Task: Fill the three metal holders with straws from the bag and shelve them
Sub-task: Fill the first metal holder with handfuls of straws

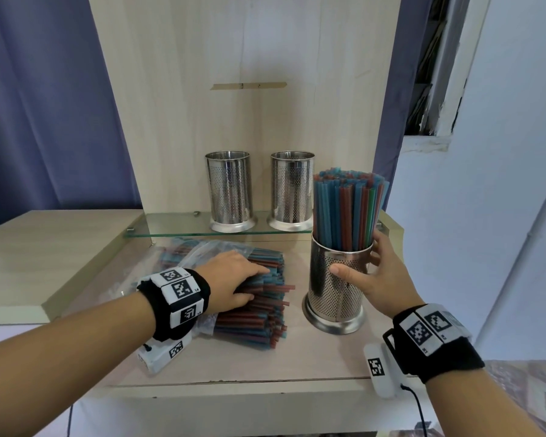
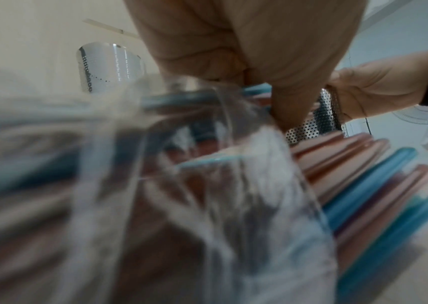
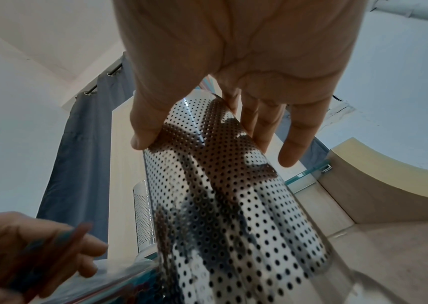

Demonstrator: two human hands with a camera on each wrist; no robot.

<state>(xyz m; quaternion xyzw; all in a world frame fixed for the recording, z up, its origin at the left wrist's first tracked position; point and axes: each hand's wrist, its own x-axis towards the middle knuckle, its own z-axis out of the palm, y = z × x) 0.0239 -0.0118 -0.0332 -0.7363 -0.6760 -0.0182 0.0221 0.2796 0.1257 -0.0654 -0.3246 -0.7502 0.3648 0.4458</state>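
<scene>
A perforated metal holder (image 1: pixel 336 294) packed with blue and red straws (image 1: pixel 347 209) stands on the wooden counter (image 1: pixel 265 364). My right hand (image 1: pixel 356 258) grips it near the rim, thumb in front and fingers behind; the right wrist view shows the thumb pressed on the holder (image 3: pixel 233 205). A clear plastic bag (image 1: pixel 202 250) with a pile of loose straws (image 1: pixel 259 313) lies to its left. My left hand (image 1: pixel 256 283) pinches a bunch of straws from the pile top. Two empty holders (image 1: pixel 229 190) (image 1: pixel 292 190) stand on the glass shelf (image 1: pixel 171 225).
The glass shelf sits just above the counter, with bare room left of the empty holders. A wooden back panel (image 1: pixel 249 58) rises behind it. Raised wooden ledges (image 1: pixel 60 241) flank the counter. A blue curtain (image 1: pixel 44 105) hangs at the left.
</scene>
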